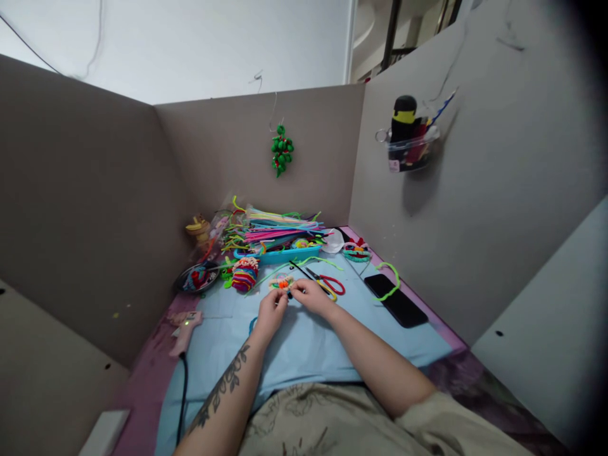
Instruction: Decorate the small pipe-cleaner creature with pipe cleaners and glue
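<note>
On the blue surface (308,354) a pipe-cleaner piece (281,283) is pinched by left hand (272,311) and right hand (311,294) grips, just far of both.

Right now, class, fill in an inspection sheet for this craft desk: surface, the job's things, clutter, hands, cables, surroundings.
Surface: light blue mat over a purple table.
Job's things: small pipe-cleaner piece, orange and cream, between both hands.
Clutter: pipe-cleaner pile, red scissors, black phone, striped ball.
Hands: left hand and right hand both pinch the piece.
Cables: black cord from pink glue gun.
Surroundings: grey partition walls; green ornament hanging; clear cup on right wall.
</note>
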Motion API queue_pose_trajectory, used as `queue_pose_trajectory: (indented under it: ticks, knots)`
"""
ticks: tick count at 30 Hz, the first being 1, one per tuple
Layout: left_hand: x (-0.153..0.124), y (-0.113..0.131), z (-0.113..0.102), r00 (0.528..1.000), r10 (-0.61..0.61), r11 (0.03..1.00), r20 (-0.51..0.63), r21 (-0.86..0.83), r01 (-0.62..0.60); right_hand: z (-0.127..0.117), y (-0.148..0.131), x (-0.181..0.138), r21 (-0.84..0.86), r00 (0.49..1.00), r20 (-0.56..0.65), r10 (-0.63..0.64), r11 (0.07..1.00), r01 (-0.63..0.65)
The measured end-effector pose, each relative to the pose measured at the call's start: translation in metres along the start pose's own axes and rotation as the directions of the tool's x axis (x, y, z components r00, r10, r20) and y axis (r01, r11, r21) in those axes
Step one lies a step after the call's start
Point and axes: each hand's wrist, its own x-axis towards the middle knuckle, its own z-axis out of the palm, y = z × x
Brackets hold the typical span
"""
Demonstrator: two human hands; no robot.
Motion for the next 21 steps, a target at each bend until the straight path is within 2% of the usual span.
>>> queue_pose_trajectory:
  ticks: [5,7,8,9,11,13,15,18,21]
  knots:
    - [0.002,0.001,-0.002,0.999,-0.044,0.998,0.018,-0.049,0.045,-0.007,0.008,0.004,0.064,0.998,0.058,0.022,0.998,-0.026]
    - [0.002,0.000,-0.003,0.998,-0.067,0.996,0.009,-0.050,0.067,-0.019,0.017,0.008,-0.021,0.999,-0.007,0.050,0.999,-0.050]
    - [0.002,0.000,-0.003,0.997,-0.076,0.996,0.008,-0.050,0.076,-0.027,0.022,0.009,-0.110,0.994,-0.076,0.079,0.990,-0.087]
    - [0.002,-0.001,-0.003,0.997,-0.082,0.995,0.007,-0.053,0.082,-0.036,0.028,0.010,-0.233,0.984,-0.150,0.101,0.963,-0.134]
    - [0.002,-0.002,-0.002,0.996,-0.085,0.994,0.012,-0.065,0.086,-0.051,0.040,0.010,-0.463,0.954,-0.240,0.182,0.842,-0.277]
    - [0.002,-0.002,-0.002,0.996,-0.089,0.993,0.015,-0.078,0.090,-0.061,0.049,0.008,-0.599,0.920,-0.252,0.302,0.698,-0.393]
    - [0.002,-0.001,-0.001,0.995,-0.102,0.991,0.023,-0.084,0.103,-0.065,0.055,0.006,-0.670,0.894,-0.220,0.390,0.606,-0.429]
    - [0.002,0.001,-0.001,0.990,-0.137,0.987,0.030,-0.077,0.139,-0.063,0.056,0.004,-0.696,0.881,-0.166,0.442,0.580,-0.423]
    - [0.003,0.001,-0.002,0.988,-0.155,0.986,0.006,-0.060,0.156,-0.062,0.055,0.004,-0.670,0.857,-0.164,0.489,0.582,-0.461]
